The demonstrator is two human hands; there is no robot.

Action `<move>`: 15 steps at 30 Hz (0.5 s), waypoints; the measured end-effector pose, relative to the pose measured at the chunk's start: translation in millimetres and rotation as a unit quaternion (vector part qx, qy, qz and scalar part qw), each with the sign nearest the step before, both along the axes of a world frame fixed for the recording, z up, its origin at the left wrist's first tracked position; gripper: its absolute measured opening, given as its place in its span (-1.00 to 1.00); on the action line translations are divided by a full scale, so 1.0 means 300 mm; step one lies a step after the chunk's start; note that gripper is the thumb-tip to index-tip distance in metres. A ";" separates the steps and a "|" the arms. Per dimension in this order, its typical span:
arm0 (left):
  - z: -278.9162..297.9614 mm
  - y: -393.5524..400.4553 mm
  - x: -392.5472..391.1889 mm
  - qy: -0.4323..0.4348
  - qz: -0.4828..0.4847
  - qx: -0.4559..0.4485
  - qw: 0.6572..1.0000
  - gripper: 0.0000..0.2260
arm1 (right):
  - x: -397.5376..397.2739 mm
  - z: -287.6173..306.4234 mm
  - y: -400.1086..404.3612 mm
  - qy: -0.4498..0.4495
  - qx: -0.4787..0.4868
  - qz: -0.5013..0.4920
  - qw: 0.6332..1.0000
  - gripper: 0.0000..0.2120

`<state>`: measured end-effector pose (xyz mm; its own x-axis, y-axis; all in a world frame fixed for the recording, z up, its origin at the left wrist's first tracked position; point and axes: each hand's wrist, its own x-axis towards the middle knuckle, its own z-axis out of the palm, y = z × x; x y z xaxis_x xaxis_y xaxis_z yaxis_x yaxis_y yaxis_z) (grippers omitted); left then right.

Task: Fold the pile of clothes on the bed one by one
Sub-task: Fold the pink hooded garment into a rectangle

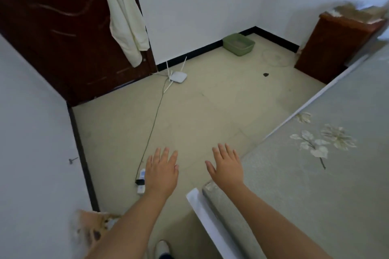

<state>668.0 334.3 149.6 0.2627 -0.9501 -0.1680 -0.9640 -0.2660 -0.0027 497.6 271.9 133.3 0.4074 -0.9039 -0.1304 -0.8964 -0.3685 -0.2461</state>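
My left hand (162, 170) and my right hand (227, 166) are both stretched out flat, palms down, fingers apart, holding nothing. They hover over the floor beside the bed's near corner. The bed (315, 174) fills the right side, covered with a pale green sheet with a flower print. No pile of clothes shows in this view. A pale garment (124, 12) hangs on the dark wooden door (52, 33) at the upper left.
A white router (177, 76) lies on the floor by the door, its cable running to a power strip (141, 183) near my left hand. A green basin (239, 44) sits in the far corner. A brown cabinet (330, 46) stands past the bed.
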 end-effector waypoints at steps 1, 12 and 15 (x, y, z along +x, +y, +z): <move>-0.008 -0.027 0.082 0.003 -0.003 0.006 1.000 -0.56 | 0.084 -0.010 -0.024 0.001 0.012 -0.008 1.000 -0.46; -0.048 -0.510 0.589 0.005 -0.053 0.053 0.997 -0.57 | 0.533 -0.043 -0.410 0.021 0.063 -0.087 0.994 -0.47; -0.071 -0.687 0.630 0.013 -0.081 0.061 0.995 -0.57 | 0.579 -0.067 -0.572 0.025 0.071 -0.112 0.991 -0.46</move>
